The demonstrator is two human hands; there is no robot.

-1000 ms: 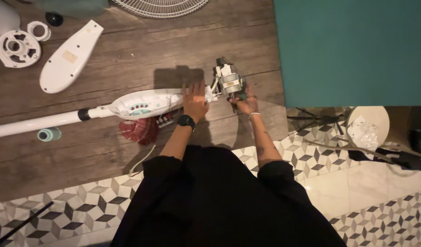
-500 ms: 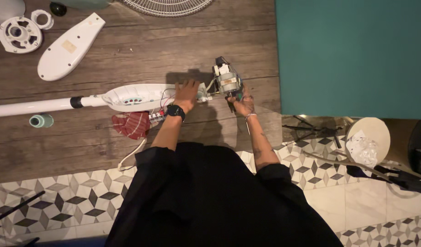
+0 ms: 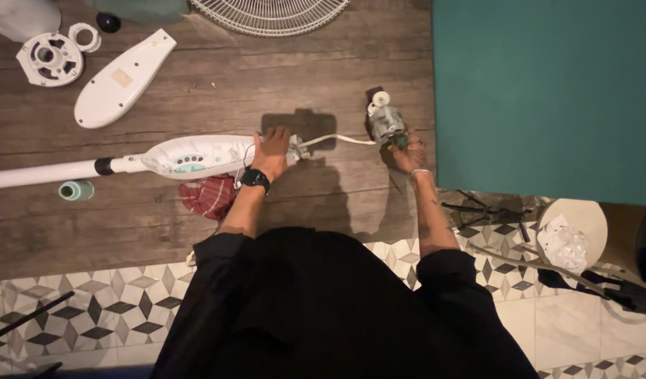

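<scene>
Pressing down on the right-hand end of a long white plastic fan housing with pale green buttons point(image 3: 196, 156), the left hand point(image 3: 270, 151) lies flat with fingers spread, gripping nothing, a black watch on its wrist. That housing lies flat on the brown wooden worktop point(image 3: 323, 77), its long axis running left to right; its narrow end joins a white pole point(image 3: 42, 173) that points off the left edge.

From the housing's right end a thin white cable point(image 3: 337, 139) runs rightward to a small grey metal motor with a white cap point(image 3: 386, 123). This motor lies well apart from the housing, close to the edge of a teal panel point(image 3: 547, 91), its long axis tilted up and slightly left, cap end away from the person. The right hand point(image 3: 409, 153) closes around its lower end, fingers curled on it.

A red cloth point(image 3: 210, 196) lies just below the housing, by the left wrist. Further left stand a small pale green spool point(image 3: 76, 190), a white oblong plastic cover point(image 3: 123, 78) and a round white plastic hub point(image 3: 49, 59). A white wire fan grille point(image 3: 270, 14) crosses the top edge.
</scene>
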